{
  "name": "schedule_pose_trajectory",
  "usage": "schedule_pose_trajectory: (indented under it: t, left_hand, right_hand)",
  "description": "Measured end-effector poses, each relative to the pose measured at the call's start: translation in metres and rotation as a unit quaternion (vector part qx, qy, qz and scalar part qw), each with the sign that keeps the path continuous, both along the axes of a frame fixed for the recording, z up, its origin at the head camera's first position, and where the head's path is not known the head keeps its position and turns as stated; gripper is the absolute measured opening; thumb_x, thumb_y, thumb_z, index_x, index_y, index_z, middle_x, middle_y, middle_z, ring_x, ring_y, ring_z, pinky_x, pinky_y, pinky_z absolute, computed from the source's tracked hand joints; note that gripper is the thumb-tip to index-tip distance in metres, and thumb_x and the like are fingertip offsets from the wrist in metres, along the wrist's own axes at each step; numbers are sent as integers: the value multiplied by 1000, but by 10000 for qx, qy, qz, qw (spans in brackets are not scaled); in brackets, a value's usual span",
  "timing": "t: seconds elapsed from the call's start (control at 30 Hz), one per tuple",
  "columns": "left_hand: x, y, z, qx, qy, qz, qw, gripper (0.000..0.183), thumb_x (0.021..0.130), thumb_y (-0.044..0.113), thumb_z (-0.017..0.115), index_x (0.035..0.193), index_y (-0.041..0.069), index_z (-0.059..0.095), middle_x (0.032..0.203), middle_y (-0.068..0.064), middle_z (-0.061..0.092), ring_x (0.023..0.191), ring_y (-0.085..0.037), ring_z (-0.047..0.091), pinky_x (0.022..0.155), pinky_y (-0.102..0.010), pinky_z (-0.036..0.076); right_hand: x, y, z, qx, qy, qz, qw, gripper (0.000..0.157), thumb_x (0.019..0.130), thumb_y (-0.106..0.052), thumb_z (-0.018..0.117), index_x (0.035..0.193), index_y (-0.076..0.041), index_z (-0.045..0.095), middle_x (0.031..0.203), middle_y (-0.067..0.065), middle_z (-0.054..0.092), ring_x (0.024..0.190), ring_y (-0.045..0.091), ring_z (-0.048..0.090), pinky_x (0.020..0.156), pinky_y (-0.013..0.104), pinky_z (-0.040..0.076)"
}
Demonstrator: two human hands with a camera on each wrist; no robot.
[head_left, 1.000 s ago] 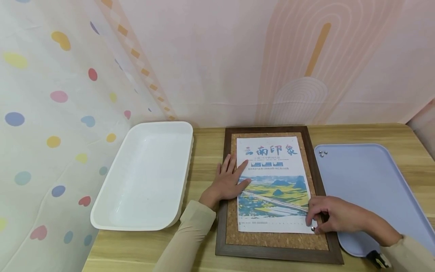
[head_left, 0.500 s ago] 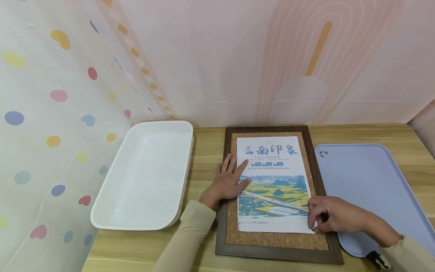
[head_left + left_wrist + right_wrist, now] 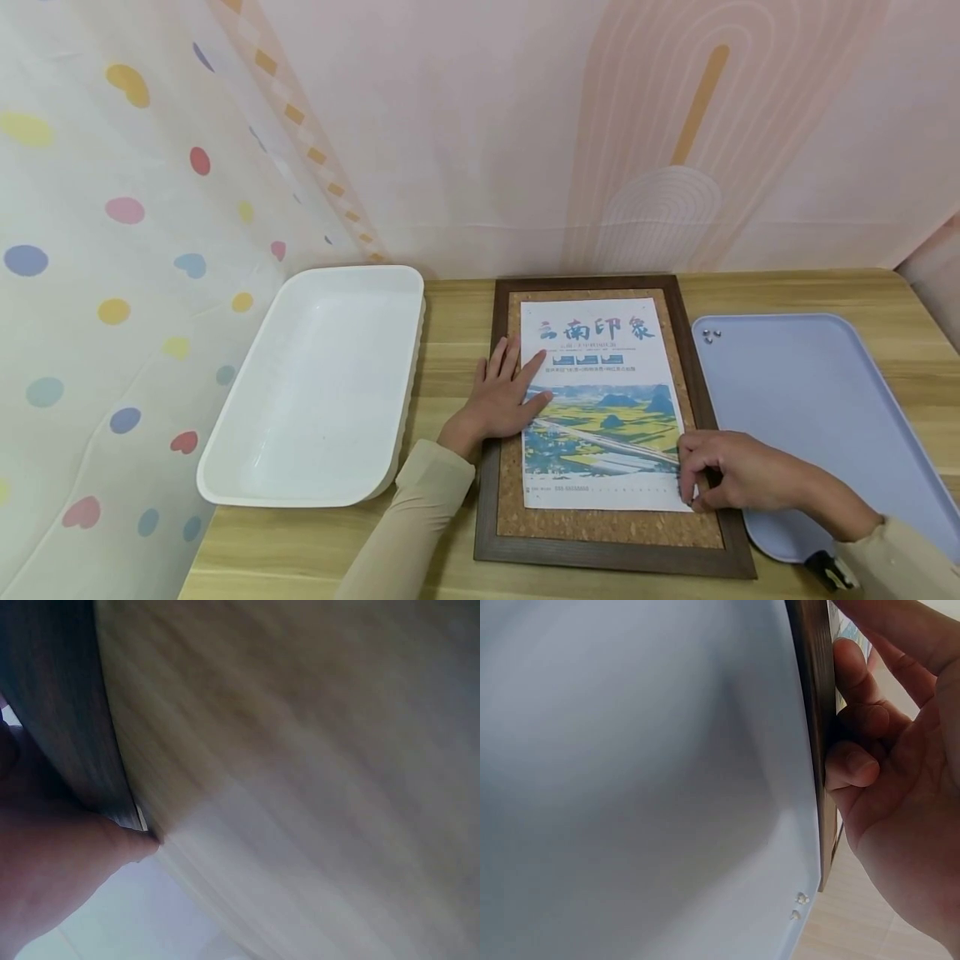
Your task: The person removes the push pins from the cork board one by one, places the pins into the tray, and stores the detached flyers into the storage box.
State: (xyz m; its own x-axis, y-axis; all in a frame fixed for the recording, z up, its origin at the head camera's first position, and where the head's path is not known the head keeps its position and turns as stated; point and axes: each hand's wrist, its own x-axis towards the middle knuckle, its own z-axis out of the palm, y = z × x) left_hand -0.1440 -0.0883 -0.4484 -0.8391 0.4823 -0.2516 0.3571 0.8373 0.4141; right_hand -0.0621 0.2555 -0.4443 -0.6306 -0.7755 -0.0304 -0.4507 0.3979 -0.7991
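A printed poster (image 3: 600,442) with a landscape picture lies on a cork board (image 3: 607,527) that has a dark wooden frame (image 3: 615,562). My left hand (image 3: 498,400) rests flat with spread fingers on the poster's left edge, its wrist over the frame. At the poster's lower right corner, my right hand (image 3: 731,471) pinches a small silver thumbtack, now mostly hidden by the fingertips. In the right wrist view the curled fingers (image 3: 853,763) show beside the frame. The left wrist view shows part of the left hand (image 3: 67,862) against the frame's side.
Right of the board lies a light blue tray (image 3: 802,392), several small silver tacks (image 3: 711,336) in its upper left corner. A deep white basin (image 3: 322,383) stands to the left on the wooden table (image 3: 450,325). A black object (image 3: 828,571) sits by the right sleeve.
The right thumb and fingertips have closed in over the thumbtack, which showed plainly between them a second ago and is now mostly covered. The left hand has stayed in place.
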Motion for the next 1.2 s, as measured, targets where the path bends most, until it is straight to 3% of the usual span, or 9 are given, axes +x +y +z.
schedule_pose_trajectory:
  t: [1.2]
  left_hand:
    - [1, 0, 2, 26, -29, 19, 10000, 65, 104, 50, 36, 161, 28, 13, 166, -10, -14, 151, -29, -19, 119, -59, -5]
  right_hand:
    - [1, 1, 0, 107, 62, -19, 9999, 19, 81, -15, 81, 83, -33, 73, 82, -15, 52, 74, -2, 46, 59, 19, 42]
